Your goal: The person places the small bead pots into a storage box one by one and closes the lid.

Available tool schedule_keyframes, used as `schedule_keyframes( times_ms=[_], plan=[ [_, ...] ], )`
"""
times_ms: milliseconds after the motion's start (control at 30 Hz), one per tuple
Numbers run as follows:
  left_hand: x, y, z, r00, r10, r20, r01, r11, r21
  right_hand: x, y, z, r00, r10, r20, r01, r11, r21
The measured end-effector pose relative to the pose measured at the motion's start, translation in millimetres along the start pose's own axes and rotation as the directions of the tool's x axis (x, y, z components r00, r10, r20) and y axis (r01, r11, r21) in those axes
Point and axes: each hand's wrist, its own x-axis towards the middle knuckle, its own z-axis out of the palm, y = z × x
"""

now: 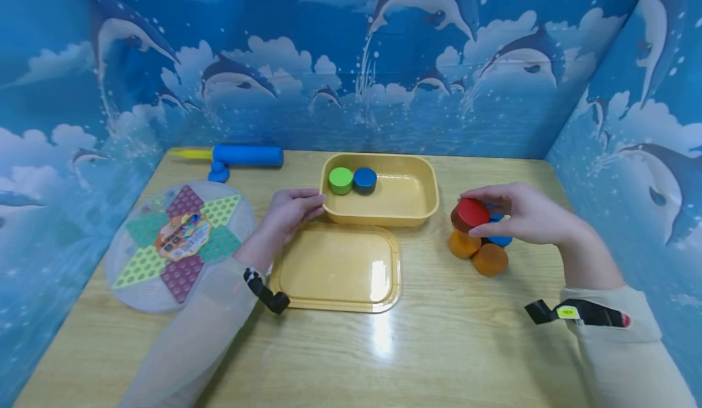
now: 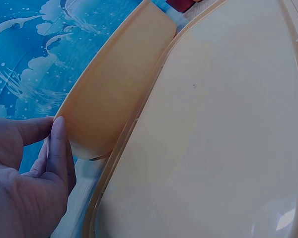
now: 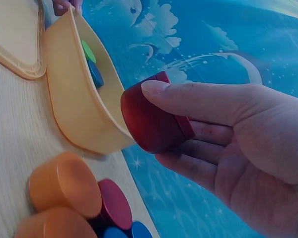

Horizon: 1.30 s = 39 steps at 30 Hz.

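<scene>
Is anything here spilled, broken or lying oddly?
Nothing looks spilled or broken. The only untidy spot is the heap of discs by the right hand, which holds a red disc. The lid lies flat beside the open tub.

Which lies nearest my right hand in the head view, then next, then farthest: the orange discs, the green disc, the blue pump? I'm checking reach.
1. Orange discs, just below the right hand.
2. Green disc, in the tub, left.
3. Blue pump, far left, back edge.

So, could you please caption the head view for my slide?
Right hand lifts a red disc while left hand steadies the yellow tub.
</scene>
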Motion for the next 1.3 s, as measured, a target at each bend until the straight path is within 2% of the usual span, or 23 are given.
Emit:
schedule_keyframes(
  times_ms=[200,400,633,967,1300],
  plan=[
    [1.9,-0.8,-0.5,1.0,0.002,0.001,-0.002,1.0,0.006,22,-6,3,1.0,0.02,0.018,-0.02,1.0,0.019],
    [2.2,-0.3,-1.5,1.0,0.001,0.002,-0.001,1.0,0.005,47,-12,8,1.0,0.007,-0.007,-0.007,0.999,0.052],
    [1.1,0.0,-1.4,1.0,0.005,0.01,-0.005,1.0,0.003,73,-18,17,0.999,0.045,-0.003,-0.044,0.996,0.075],
    [0.3,0.0,-1.3,1.0,0.008,0.015,-0.008,1.0,-0.007,111,-11,25,1.0,0.018,0.006,-0.019,0.992,0.121],
    [1.6,-2.1,-1.8,1.0,0.015,0.01,-0.015,1.0,-0.028,146,-5,38,0.997,0.069,0.021,-0.071,0.992,0.108]
  ],
)
